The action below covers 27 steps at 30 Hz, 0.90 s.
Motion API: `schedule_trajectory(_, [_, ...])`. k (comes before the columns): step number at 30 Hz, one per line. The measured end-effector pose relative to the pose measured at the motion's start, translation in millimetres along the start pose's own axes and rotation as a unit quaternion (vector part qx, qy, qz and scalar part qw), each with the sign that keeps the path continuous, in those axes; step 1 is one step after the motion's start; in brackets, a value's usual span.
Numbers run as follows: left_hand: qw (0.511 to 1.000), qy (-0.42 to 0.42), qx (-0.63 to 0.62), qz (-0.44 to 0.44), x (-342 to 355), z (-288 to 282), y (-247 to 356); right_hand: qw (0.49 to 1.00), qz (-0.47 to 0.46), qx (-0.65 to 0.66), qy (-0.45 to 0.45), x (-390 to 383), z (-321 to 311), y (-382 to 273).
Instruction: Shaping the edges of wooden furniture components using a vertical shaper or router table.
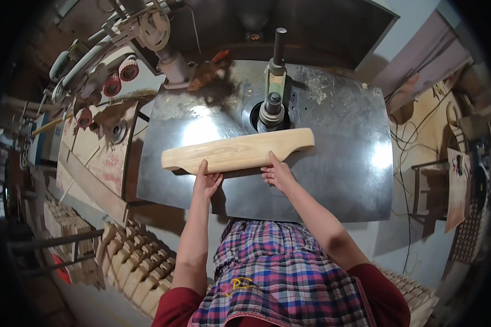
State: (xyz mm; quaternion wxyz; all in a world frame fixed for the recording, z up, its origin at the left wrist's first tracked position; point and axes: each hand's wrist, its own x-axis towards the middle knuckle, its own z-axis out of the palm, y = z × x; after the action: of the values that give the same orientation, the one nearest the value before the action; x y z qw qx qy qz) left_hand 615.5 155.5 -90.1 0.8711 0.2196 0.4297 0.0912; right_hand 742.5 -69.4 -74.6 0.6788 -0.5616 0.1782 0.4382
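Observation:
A pale shaped wooden board (234, 151) with curved cut-outs near its ends is held level over a grey metal machine table (343, 180). My left hand (206, 181) grips its near edge left of the middle, thumb on top and fingers beneath. Further right, my right hand (277, 172) holds the same edge in the same way, thumb on the upper face. The board's far edge lies close to the vertical spindle (271, 113) of the machine; whether they touch I cannot tell.
A rusty brown lump with an orange end (207, 73) lies at the table's back left. Beside the table on the left stands a side bench (95, 158) with red-rimmed cylinders (129, 70). Shaped wooden pieces (139, 267) are stacked low on the left, more (406, 289) at lower right. Cables (406, 141) hang on the right.

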Motion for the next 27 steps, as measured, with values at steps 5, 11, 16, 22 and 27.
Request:
schedule_trajectory(5, [0.999, 0.015, -0.014, 0.049, 15.2, -29.1, 27.7, 0.998, -0.038, 0.027, 0.048, 26.9, 50.4, 0.5])
schedule_trajectory(11, [0.997, 0.014, -0.024, 0.068, 12.5, -58.4, 45.6, 0.993, -0.075, 0.029, 0.081, 29.3, 89.6, 19.9])
schedule_trajectory(16, [0.996, 0.02, -0.019, 0.086, 4.6, -74.8, 68.2, 0.995, -0.072, 0.026, 0.065, 25.4, 118.2, 31.4])
schedule_trajectory(22, [0.996, 0.022, -0.028, 0.085, 9.1, -88.4, 86.8, 0.994, -0.086, 0.028, 0.061, 25.5, 144.2, 33.4])
schedule_trajectory(27, [0.994, 0.028, -0.033, 0.098, 10.7, -89.5, 93.6, 0.995, -0.09, 0.023, 0.047, 36.5, 152.8, 33.3])
